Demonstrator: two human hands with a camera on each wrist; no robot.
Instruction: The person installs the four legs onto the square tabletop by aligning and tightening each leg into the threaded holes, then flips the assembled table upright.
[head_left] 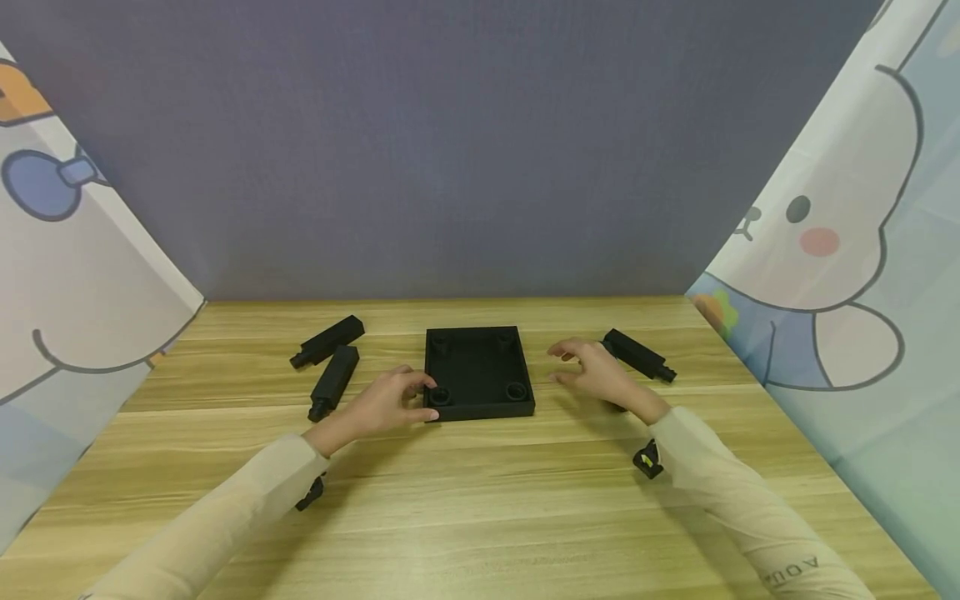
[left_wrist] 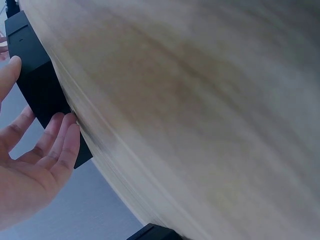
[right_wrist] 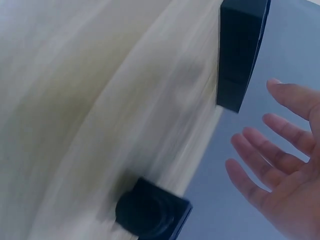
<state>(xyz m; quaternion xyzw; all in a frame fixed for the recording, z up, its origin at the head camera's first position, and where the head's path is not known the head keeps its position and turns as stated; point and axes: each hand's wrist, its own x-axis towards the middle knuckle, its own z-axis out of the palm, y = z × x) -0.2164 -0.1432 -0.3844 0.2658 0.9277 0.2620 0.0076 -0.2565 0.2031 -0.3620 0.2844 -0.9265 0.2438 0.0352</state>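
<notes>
A shallow black square tray [head_left: 480, 367] with round sockets in its corners lies on the wooden table. My left hand [head_left: 390, 402] is at its left side, thumb by the near left corner and fingers at the left rim. In the left wrist view, those loosely bent fingers touch the side of the tray [left_wrist: 40, 82]. My right hand [head_left: 596, 373] hovers off the tray's right side, fingers spread and holding nothing. Beside it lies a black square post with a narrower end [head_left: 636, 354]. Another black piece is mostly hidden beneath this hand.
Two more black posts, one farther back [head_left: 330, 340] and one nearer [head_left: 335, 381], lie left of the tray. A dark grey panel [head_left: 450, 150] stands along the table's back edge. Printed cloth [head_left: 847, 250] hangs at both sides.
</notes>
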